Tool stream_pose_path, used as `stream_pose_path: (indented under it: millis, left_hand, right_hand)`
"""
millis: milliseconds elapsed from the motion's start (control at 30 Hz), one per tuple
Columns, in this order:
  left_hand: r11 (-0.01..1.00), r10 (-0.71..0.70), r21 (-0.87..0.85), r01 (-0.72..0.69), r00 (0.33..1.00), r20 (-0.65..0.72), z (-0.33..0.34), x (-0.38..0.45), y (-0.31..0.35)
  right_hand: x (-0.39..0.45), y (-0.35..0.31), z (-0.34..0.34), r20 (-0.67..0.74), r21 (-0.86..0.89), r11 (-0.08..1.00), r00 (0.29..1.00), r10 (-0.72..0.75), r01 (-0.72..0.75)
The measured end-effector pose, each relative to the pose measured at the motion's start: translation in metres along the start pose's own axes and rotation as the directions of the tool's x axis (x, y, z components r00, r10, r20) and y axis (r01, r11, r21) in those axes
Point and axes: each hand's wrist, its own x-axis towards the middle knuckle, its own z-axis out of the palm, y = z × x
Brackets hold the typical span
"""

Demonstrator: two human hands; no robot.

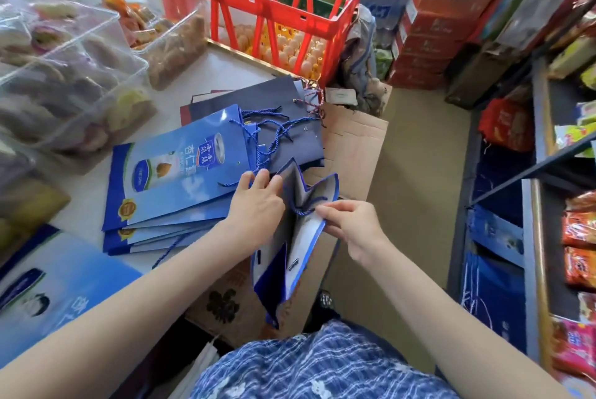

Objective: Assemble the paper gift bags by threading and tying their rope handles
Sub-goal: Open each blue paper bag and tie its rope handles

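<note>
Right hand [350, 226] fingers pinch blue rope [303, 210] | left hand [258, 202] grips open bag [298, 237] | red crate [248, 5]: eggs [296, 50]

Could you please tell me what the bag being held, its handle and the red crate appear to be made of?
Blue gift bag: glossy coated paper, by its sharp folded creases and sheen. Rope handle: twisted blue cord, likely synthetic, though the fibre is unclear. Red crate: moulded rigid plastic, with smooth uniform slatted walls.

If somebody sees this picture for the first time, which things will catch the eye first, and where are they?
Probably the red plastic crate at the top centre, standing at the far edge of the white table. Next, the stack of flat blue gift bags on that table. In the middle, the left hand and right hand work a blue rope at an opened bag.
</note>
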Motion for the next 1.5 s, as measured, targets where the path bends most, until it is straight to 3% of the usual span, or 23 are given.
stream_pose_path:
  millis: [67, 167, 267, 333, 400, 433, 467, 500, 567, 600, 633, 700, 733, 867, 1100, 1200, 1333, 1500]
  left_hand:
    - [0.999, -0.042, -0.021, 0.044, 0.992, 0.122, 0.008, -0.007, -0.002]
    - [0.915, -0.146, -0.348, 0.204, 0.972, 0.186, 0.01, 0.005, -0.009]
    - [0.645, -0.195, -0.679, 0.35, 0.935, 0.297, 0.008, 0.015, -0.021]
    - [0.461, -0.154, -0.822, 0.334, 0.942, 0.297, 0.008, 0.014, -0.023]
    - [0.248, -0.199, -0.908, 0.337, 0.935, 0.293, 0.01, 0.009, -0.02]
    - [0.198, -0.255, -0.924, 0.326, 0.928, 0.273, 0.012, 0.007, -0.019]
    - [0.255, -0.324, -0.912, 0.321, 0.917, 0.232, 0.015, 0.004, -0.017]
    - [0.373, -0.386, -0.865, 0.335, 0.904, 0.183, 0.018, 0.002, -0.014]
    - [0.636, -0.473, -0.716, 0.289, 0.879, -0.064, 0.022, -0.002, -0.009]
    - [0.673, -0.472, -0.707, 0.219, 0.862, -0.182, 0.025, -0.003, -0.006]
    - [0.629, -0.492, -0.759, 0.169, 0.843, -0.22, 0.025, -0.006, -0.005]
    - [0.442, -0.546, -0.891, 0.107, 0.82, -0.172, 0.026, -0.01, -0.007]
    - [0.375, -0.572, -0.92, 0.116, 0.81, -0.131, 0.026, -0.011, -0.009]
    - [0.169, -0.596, -0.978, 0.119, 0.803, -0.005, 0.026, -0.015, -0.018]
    - [0.018, -0.473, -0.993, 0.121, 0.875, 0.098, 0.029, -0.02, -0.026]
    - [-0.059, -0.465, -0.99, 0.132, 0.873, 0.144, 0.029, -0.02, -0.029]
    - [-0.282, -0.387, -0.953, 0.116, 0.894, 0.223, 0.021, -0.017, -0.031]
    - [-0.299, -0.288, -0.94, 0.166, 0.923, 0.255, 0.011, -0.017, -0.044]
  right_hand:
    - [-0.004, 0.006, 0.011, 0.09, 0.017, 0.999, 0.995, 0.049, -0.051]
    - [-0.001, 0.0, 0.025, 0.18, -0.008, 0.999, 0.983, 0.04, -0.04]
    - [0.008, -0.008, 0.028, 0.234, -0.14, 0.99, 0.972, 0.035, -0.002]
    - [0.012, -0.011, 0.026, 0.261, -0.231, 0.973, 0.965, 0.043, 0.019]
    - [0.016, -0.014, 0.024, 0.284, -0.28, 0.959, 0.958, 0.042, 0.041]
    - [0.018, -0.016, 0.024, 0.297, -0.305, 0.95, 0.954, 0.036, 0.059]
    - [0.019, -0.017, 0.024, 0.307, -0.353, 0.931, 0.951, 0.017, 0.098]
    - [0.022, -0.017, 0.024, 0.305, -0.444, 0.878, 0.952, -0.039, 0.178]
    - [0.028, -0.018, 0.026, 0.301, -0.647, 0.638, 0.908, -0.29, 0.418]
    - [0.031, -0.02, 0.028, 0.339, -0.682, 0.501, 0.837, -0.428, 0.533]
    - [0.033, -0.021, 0.031, 0.399, -0.667, 0.399, 0.755, -0.521, 0.629]
    - [0.038, -0.023, 0.039, 0.52, -0.588, 0.311, 0.643, -0.563, 0.747]
    - [0.04, -0.024, 0.042, 0.551, -0.551, 0.33, 0.631, -0.545, 0.767]
    - [0.046, -0.034, 0.051, 0.554, -0.438, 0.575, 0.711, -0.434, 0.692]
    - [0.049, -0.038, 0.056, 0.462, -0.381, 0.815, 0.853, -0.242, 0.437]
    - [0.05, -0.039, 0.058, 0.44, -0.391, 0.825, 0.87, -0.223, 0.409]
    - [0.05, -0.037, 0.059, 0.453, -0.487, 0.717, 0.846, -0.28, 0.498]
    - [0.048, -0.043, 0.054, 0.548, -0.463, 0.722, 0.806, -0.223, 0.514]
